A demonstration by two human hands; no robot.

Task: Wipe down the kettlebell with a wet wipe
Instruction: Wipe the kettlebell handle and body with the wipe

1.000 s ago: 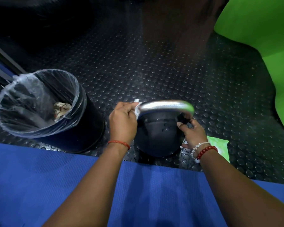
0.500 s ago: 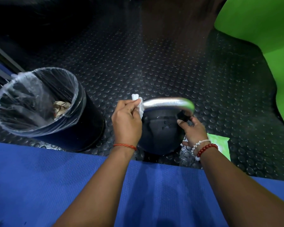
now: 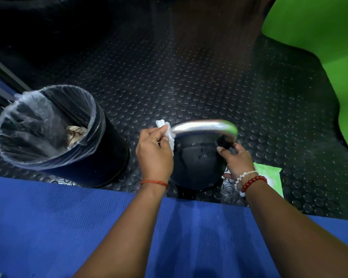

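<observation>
A black kettlebell (image 3: 195,161) with a shiny chrome handle (image 3: 204,127) stands on the studded black rubber floor, just past the blue mat. My left hand (image 3: 154,155) pinches a crumpled white wet wipe (image 3: 166,131) against the left end of the handle, where it meets the ball. My right hand (image 3: 236,159) holds the kettlebell's right side, fingers at the base of the handle. Small droplets shine on the ball's top.
A black bin (image 3: 54,133) lined with a clear bag stands to the left, crumpled paper inside. A green wipes packet (image 3: 269,175) lies on the floor behind my right wrist. A blue mat (image 3: 68,227) covers the near floor. A green shape (image 3: 325,47) fills the upper right.
My left hand has slid the wipe slightly up and outward around the handle's left end, so more of the wipe shows above my fingers. My right hand has kept its hold.
</observation>
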